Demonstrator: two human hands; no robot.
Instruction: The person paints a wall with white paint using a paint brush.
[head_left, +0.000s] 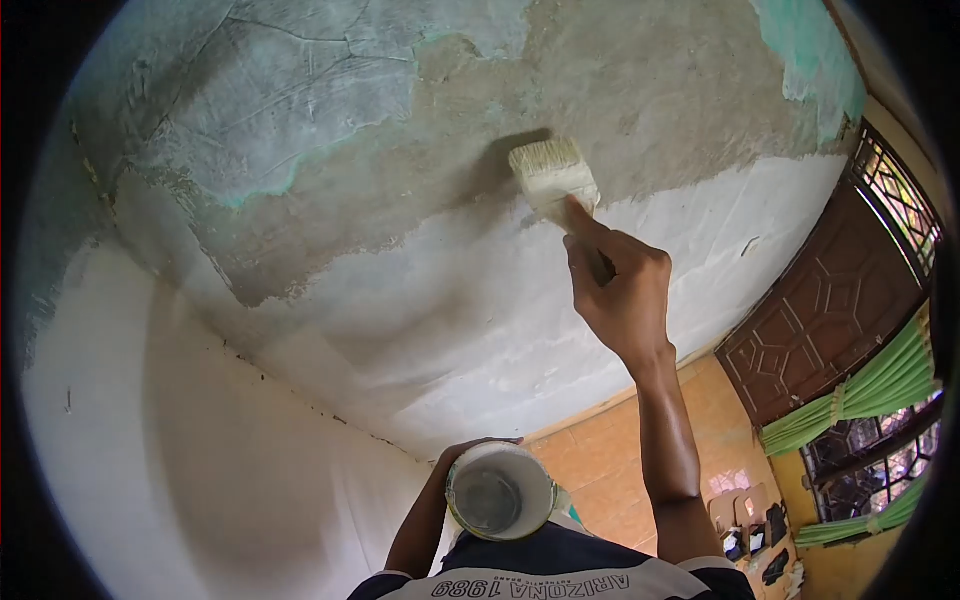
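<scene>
Pressing its bristles to the patchy wall (330,130), the brush (553,175) is clenched by its handle in the right grip (625,295), raised high. Lower down, the left grip (466,450) clasps a white pot (500,492) from behind, near the person's chest.

A patchy grey wall (400,300) meets an orange tiled floor (600,460), beside a carved brown door (820,310) and green curtains (880,385).

Daylit, fairly bright near window (880,450); dimmer away from window, soft shadow beside brush (552,172). Strong fisheye curve, black corners. Slightly soft focus, no glare.
</scene>
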